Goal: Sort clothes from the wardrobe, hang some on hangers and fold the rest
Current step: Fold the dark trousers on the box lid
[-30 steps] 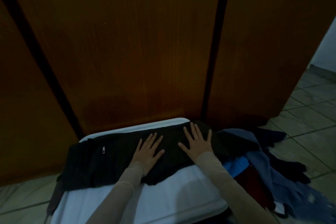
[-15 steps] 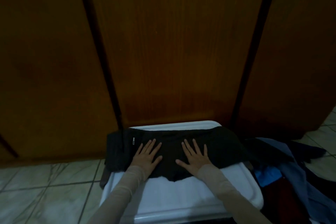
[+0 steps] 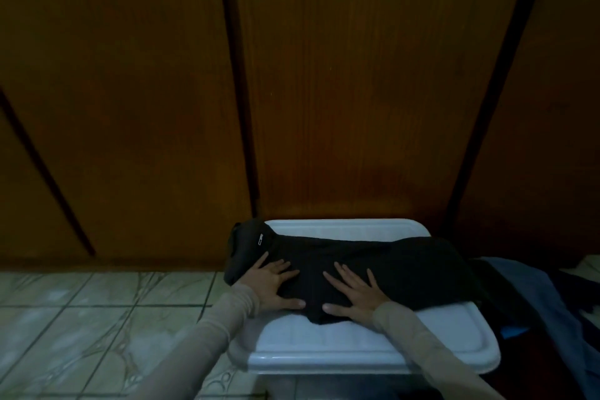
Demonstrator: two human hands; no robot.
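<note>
Head view: dim light, black garment point(image 3: 383, 269) spread across white plastic lid point(image 3: 373, 344), in front of wooden wardrobe doors point(image 3: 357, 91). Left hand point(image 3: 271, 282) flat, fingers spread, pressing cloth near the lid's left edge; right hand point(image 3: 355, 294) likewise flat and spread, just beside it toward the lid's centre. Likely smoothing before a fold. Risks: garment's left end overhanging the lid, apt to slide onto tiled floor point(image 3: 97, 318) under a sideways push; right end touching clothes heap point(image 3: 535, 295) right of the lid, easy to snag. Creases hard to spot, black on dark.
</note>
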